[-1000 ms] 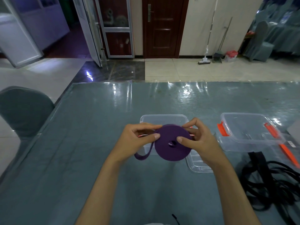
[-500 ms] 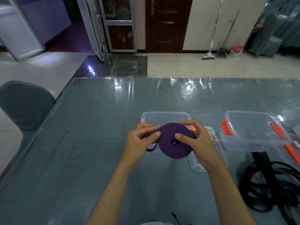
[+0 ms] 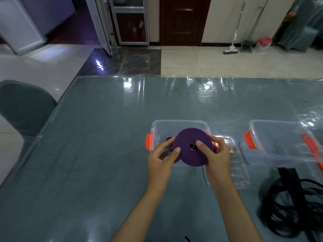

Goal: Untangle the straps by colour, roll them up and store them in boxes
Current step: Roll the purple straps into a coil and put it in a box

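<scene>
A purple strap wound into a flat roll [image 3: 188, 144] is held over the near edge of a clear plastic box [image 3: 176, 124] with orange clasps. My right hand [image 3: 215, 159] grips the roll's right side, thumb on its face beside a small metal ring. My left hand [image 3: 162, 159] pinches the roll's left edge, where a short loose end sticks out. A second clear box [image 3: 283, 137] stands to the right. A tangle of black strap [image 3: 293, 208] lies at the near right.
A clear lid [image 3: 236, 170] lies flat on the table between the two boxes, partly under my right hand. The grey table [image 3: 87, 154] has a glossy cover. A grey chair [image 3: 22, 109] stands at the table's left edge.
Both hands have carried the purple roll forward, from in front of the box to over its near edge. The roll's loose tail has grown shorter.
</scene>
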Demonstrator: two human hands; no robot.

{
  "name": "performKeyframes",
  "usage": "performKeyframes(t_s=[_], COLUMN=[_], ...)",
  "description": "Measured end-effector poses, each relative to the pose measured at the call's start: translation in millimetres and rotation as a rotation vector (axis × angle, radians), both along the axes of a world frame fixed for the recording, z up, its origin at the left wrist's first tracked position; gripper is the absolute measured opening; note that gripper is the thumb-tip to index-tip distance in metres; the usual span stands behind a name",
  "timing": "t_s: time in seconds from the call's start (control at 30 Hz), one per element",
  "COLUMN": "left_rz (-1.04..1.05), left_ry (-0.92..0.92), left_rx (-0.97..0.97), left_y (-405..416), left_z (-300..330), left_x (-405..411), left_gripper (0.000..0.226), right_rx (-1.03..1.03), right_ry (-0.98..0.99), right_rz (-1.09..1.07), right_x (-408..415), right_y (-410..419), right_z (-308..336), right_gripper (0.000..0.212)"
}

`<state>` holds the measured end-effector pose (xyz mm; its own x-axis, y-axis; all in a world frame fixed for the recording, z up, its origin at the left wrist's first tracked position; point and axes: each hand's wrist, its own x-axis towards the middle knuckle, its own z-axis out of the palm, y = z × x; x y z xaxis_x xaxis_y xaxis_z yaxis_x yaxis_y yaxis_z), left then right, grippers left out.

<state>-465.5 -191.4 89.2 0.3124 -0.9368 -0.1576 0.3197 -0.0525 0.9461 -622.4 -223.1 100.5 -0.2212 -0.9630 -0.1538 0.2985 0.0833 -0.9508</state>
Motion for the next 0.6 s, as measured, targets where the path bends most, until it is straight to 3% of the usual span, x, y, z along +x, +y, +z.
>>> performKeyframes(t_s=[0.27, 0.47, 0.6], left_rz=[0.093, -0.044, 0.021], left_ry=[0.14, 0.16, 0.006], left_rx=[0.177, 0.328, 0.44], left_y=[-36.7, -84.9, -123.0], left_z=[9.7, -0.5, -32.1], left_x=[-9.2, 5.1, 9.6], left_gripper=[0.022, 0.023, 0.024], right_rx=[0.044, 0.127, 0.221], right_ry=[-0.064, -0.151, 0.186], right_rz=[-0.094, -0.006, 0.155], right_x=[7.6, 10.4, 3.5], right_y=[-26.8, -56.0, -81.5], right_z=[-13.5, -32.2, -49.9], right_gripper=[0.066, 0.031, 0.016])
